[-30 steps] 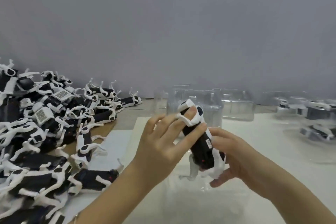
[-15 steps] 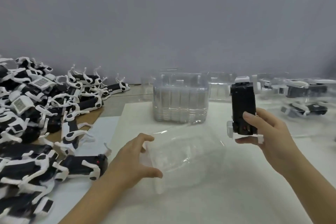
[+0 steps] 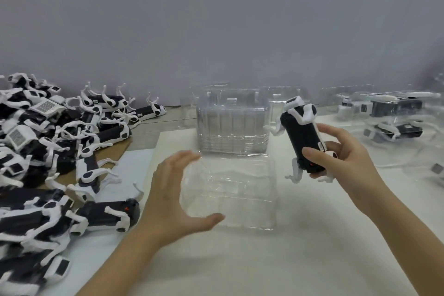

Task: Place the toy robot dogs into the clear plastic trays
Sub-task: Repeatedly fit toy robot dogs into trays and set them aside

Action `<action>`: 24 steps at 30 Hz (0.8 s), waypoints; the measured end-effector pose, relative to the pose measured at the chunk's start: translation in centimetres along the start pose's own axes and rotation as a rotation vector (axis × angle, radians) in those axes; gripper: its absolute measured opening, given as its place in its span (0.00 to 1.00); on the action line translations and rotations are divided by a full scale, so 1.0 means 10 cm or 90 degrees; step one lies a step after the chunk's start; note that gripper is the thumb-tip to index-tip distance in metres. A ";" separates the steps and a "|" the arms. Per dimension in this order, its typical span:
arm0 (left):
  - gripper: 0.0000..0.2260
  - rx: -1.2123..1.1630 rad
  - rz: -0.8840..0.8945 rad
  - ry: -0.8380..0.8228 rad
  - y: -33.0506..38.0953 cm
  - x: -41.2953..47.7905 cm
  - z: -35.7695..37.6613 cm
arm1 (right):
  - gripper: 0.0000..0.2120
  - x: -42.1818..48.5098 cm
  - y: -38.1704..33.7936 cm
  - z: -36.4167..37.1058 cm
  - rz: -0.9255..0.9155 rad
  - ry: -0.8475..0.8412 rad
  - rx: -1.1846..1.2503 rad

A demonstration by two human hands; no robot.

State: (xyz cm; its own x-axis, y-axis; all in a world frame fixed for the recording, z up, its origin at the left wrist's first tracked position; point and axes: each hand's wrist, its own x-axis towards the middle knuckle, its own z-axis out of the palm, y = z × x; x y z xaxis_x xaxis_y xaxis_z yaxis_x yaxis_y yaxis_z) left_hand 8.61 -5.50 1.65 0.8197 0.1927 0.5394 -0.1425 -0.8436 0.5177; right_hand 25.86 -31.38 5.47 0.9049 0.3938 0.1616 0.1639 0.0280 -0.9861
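At the table's (image 3: 300,247) middle, a clear tray (image 3: 230,194) is cupped by the left hand (image 3: 173,197), fingers spread wide.
Just right of it, a toy robot dog (image 3: 304,142) is gripped upright, off the table, by the right hand's (image 3: 343,158) curled fingers.

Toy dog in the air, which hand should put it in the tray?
Right, probably. The right hand grips the toy robot dog beside the clear tray, while the left hand holds the tray's left side and no dog.
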 end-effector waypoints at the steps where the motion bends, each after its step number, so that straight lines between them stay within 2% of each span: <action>1: 0.45 -0.075 -0.088 -0.032 -0.10 0.01 0.02 | 0.22 0.02 -0.02 0.02 -0.009 -0.007 -0.014; 4: 0.53 -0.262 -0.214 -0.059 -0.35 0.06 0.15 | 0.21 0.13 -0.11 0.10 -0.064 -0.074 -0.064; 8: 0.52 -0.355 -0.276 -0.105 -0.37 0.10 0.28 | 0.24 0.29 -0.19 0.31 -0.117 -0.226 -0.174; 13: 0.47 -0.358 -0.286 -0.115 -0.27 -0.01 0.40 | 0.19 0.45 -0.18 0.55 -0.173 -0.372 -0.509; 18: 0.42 -0.380 -0.269 -0.132 -0.25 -0.03 0.44 | 0.19 0.63 -0.24 0.64 -0.111 -0.515 -0.611; 24: 0.41 -0.368 -0.246 -0.136 -0.31 -0.03 0.48 | 0.19 0.64 -0.12 0.75 -0.177 -0.549 -0.734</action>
State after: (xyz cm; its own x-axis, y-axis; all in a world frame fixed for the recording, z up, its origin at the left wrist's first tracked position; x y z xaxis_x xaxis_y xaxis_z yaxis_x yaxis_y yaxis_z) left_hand 11.43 -5.35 -3.29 0.9528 0.2712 0.1367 -0.0431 -0.3248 0.9448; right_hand 28.53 -22.00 7.41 0.3504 0.9255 -0.1439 0.8813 -0.3778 -0.2839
